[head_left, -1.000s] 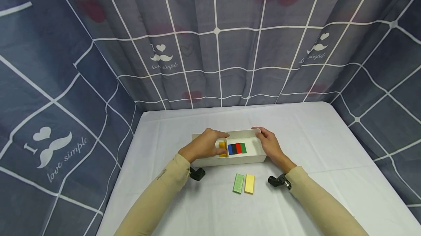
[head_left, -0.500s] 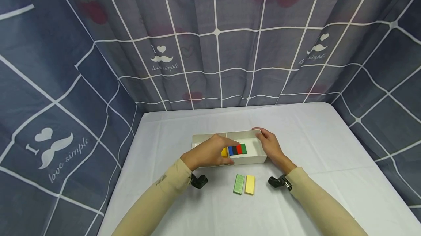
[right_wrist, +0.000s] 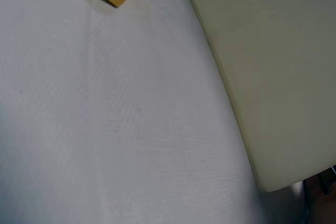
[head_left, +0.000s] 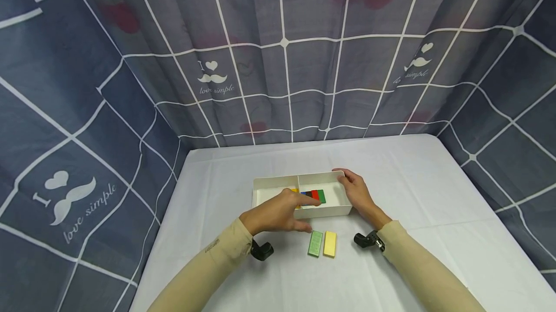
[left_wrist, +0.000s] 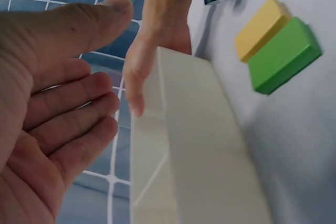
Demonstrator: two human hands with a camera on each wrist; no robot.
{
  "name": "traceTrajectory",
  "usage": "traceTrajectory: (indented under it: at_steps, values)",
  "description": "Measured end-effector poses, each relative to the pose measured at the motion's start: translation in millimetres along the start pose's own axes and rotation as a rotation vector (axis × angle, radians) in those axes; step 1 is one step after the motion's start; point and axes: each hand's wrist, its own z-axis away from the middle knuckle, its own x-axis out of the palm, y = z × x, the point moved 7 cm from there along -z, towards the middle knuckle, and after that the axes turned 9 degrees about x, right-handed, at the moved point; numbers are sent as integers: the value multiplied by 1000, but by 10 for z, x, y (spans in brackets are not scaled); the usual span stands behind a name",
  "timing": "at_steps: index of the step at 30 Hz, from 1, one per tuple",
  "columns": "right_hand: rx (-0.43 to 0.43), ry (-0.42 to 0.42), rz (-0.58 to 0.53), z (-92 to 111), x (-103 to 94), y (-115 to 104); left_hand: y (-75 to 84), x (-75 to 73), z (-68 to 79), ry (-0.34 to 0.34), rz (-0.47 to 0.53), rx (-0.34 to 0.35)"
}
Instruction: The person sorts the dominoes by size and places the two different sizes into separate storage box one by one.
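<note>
A long white box [head_left: 326,211] with a divider stands mid-table. Its right end is held by my right hand [head_left: 357,192], the thumb over the rim. My left hand [head_left: 278,211] is above the front wall, fingers apart and holding nothing; the left wrist view shows its bare palm [left_wrist: 31,145]. Inside the right compartment, a red block [head_left: 315,194] and a green block [head_left: 322,196] lie side by side with darker ones partly hidden by my left forefinger. A bit of yellow shows by the divider. In front of the box lie a light green block [head_left: 314,243] and a yellow block [head_left: 329,244].
White cloth [head_left: 391,172] covers the table. Dark grid-patterned curtains [head_left: 260,70] hang at the back and both sides. Each wrist bears a black camera mount [head_left: 262,251].
My left hand has come out of the box toward the front right, its thumb now close to the light green block. The right hand keeps its grip on the box end.
</note>
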Motion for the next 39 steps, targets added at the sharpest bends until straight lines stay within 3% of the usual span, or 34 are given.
traceTrajectory:
  at_steps: [17,26,39]
  values:
    - [8,0,-16,15,2,23,-28,395,105,55,151,44]
    - [12,15,0,-2,-7,18,-134,644,185,96,146,58]
    - [33,0,14,-19,17,27,-353,843,233,99,112,7]
